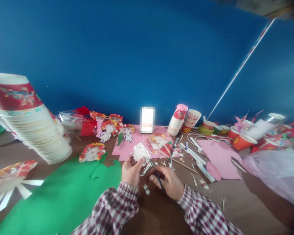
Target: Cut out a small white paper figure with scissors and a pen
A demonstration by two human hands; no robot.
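Note:
My left hand [130, 170] is closed on a white paper cup piece [140, 152], holding it just above the brown table [247, 205]. My right hand [169, 182] grips black scissors [155, 171], their blades pointing up-left into the white piece. Both wrists wear checked red-and-white sleeves. Small paper scraps [146, 189] lie on the table between and below my hands. A cut cup with a red-and-yellow print [159, 141] lies on pink paper [129, 147] just beyond the hands.
A green paper sheet [61, 195] covers the near left. A tall tilted stack of paper cups [31, 120] stands at left, smaller stacks [178, 119] at the back. Finished paper figures [107, 125], another pink sheet [219, 156], red cups [243, 141] and a plastic bag [276, 173] fill the right.

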